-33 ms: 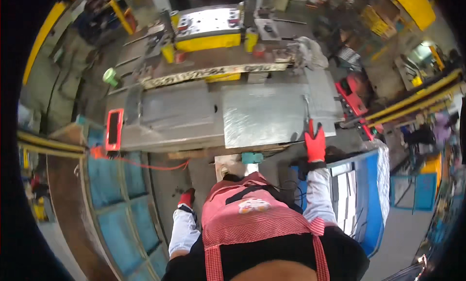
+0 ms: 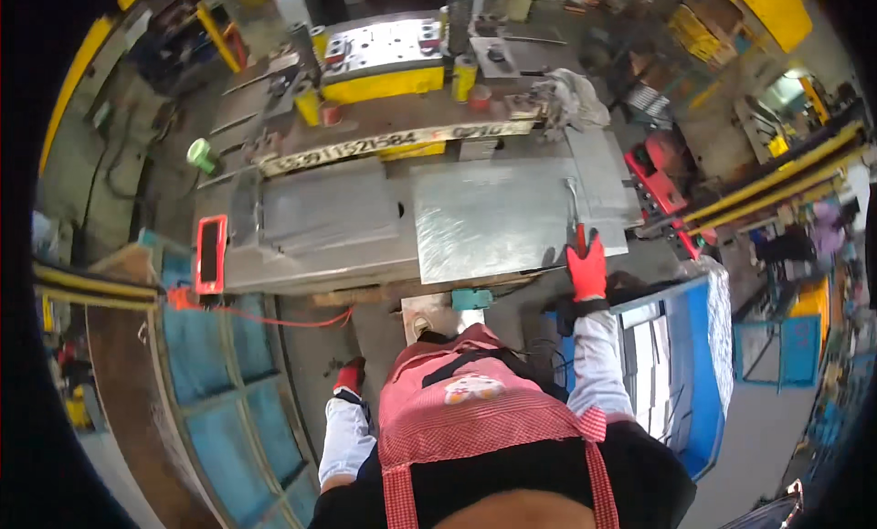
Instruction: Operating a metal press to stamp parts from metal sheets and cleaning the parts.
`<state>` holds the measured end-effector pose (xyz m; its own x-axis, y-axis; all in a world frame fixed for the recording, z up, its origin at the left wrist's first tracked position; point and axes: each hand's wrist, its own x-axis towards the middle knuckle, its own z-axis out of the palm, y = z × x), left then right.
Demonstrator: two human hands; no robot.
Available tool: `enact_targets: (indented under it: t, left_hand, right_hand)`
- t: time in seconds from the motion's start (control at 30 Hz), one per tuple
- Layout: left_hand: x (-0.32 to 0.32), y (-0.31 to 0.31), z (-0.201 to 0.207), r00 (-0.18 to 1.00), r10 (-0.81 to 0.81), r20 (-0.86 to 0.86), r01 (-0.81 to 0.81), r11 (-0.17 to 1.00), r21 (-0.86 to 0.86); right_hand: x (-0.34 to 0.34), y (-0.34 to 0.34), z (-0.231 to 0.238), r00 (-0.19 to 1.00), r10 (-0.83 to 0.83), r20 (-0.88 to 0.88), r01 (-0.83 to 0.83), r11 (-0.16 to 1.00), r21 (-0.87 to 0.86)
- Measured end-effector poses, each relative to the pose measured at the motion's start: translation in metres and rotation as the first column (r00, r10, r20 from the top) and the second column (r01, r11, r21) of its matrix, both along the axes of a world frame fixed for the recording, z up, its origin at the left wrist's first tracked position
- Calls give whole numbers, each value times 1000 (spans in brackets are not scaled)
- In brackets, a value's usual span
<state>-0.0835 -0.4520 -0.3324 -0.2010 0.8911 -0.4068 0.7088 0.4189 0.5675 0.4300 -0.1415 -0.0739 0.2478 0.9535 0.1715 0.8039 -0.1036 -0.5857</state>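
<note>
My right hand (image 2: 587,269), in a red glove with dark fingertips, is at the near right corner of a shiny metal sheet (image 2: 493,220). It grips the red handle of a slim tool with a metal shaft (image 2: 573,198); the shaft lies over the sheet and its exact kind is unclear. The sheet rests flat on the press bed, its near edge overhanging slightly. Low at my left side hangs my left hand (image 2: 349,375), gloved in red and black, away from the bed. Its fingers are too small and dark to read.
Behind the bed stands a die block (image 2: 384,79) with yellow posts. A red-framed device (image 2: 211,255) sits at the bed's left end, a grey rag (image 2: 575,100) at the back right. A blue bin (image 2: 699,374) with metal pieces is by my right arm; a blue-panelled frame (image 2: 206,383) stands left.
The view has shifted slightly, and the scene looks sharper. My right hand stays on the red-handled tool at the sheet's corner; my left hand still hangs low.
</note>
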Motion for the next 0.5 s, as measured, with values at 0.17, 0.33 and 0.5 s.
enact_targets:
  t: [0.17, 0.33, 0.5]
  left_hand:
    - [-23, 44, 13, 993, -119, 0, 118, 983, 138]
    - [-54, 17, -27, 978, 114, 176, -93, 988, -121]
    - [-70, 22, -37, 969, 163, 187, -128, 974, -187]
  right_hand:
    - [1, 17, -8, 950, -236, 207, 273, 946, -176]
    - [22, 26, -24, 974, -163, 160, 184, 975, -127]
    - [38, 22, -22, 967, -254, -19, 241, 937, -253]
